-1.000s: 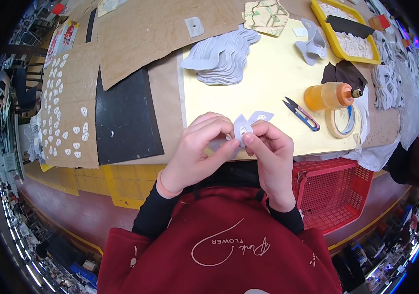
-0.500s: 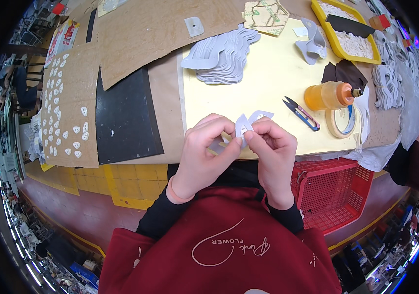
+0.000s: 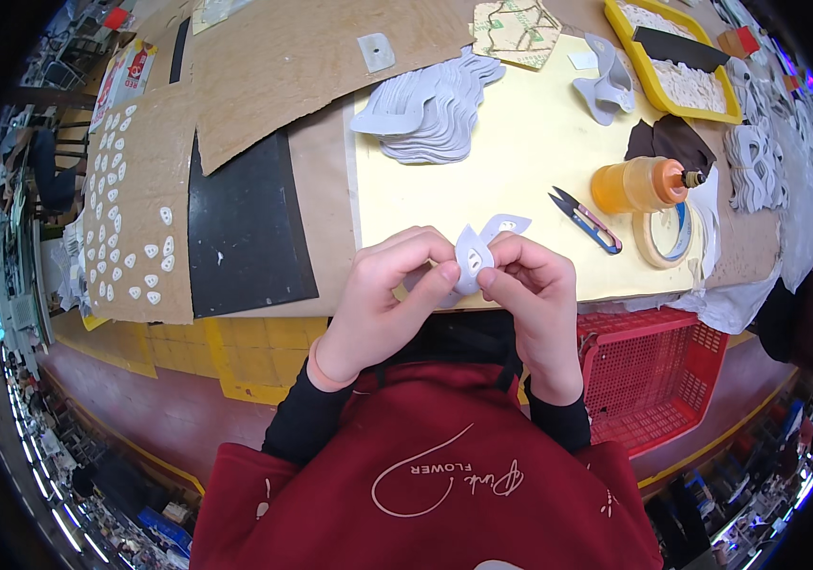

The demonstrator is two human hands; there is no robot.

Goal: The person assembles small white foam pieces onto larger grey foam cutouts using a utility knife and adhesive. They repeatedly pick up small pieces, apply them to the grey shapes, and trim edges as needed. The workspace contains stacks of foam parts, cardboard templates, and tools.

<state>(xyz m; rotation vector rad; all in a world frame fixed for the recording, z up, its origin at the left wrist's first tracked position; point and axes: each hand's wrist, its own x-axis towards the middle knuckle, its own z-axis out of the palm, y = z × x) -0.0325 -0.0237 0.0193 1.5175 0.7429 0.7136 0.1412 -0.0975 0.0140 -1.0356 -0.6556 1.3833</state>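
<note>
Hands [image 3: 463, 285] hide part of the white cutout [image 3: 482, 249].

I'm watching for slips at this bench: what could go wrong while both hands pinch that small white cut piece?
The white cut piece is bent between the left hand and right hand; it might crease or tear. The orange bottle lies on its side near the snips and tape roll; it may leak or roll.
</note>
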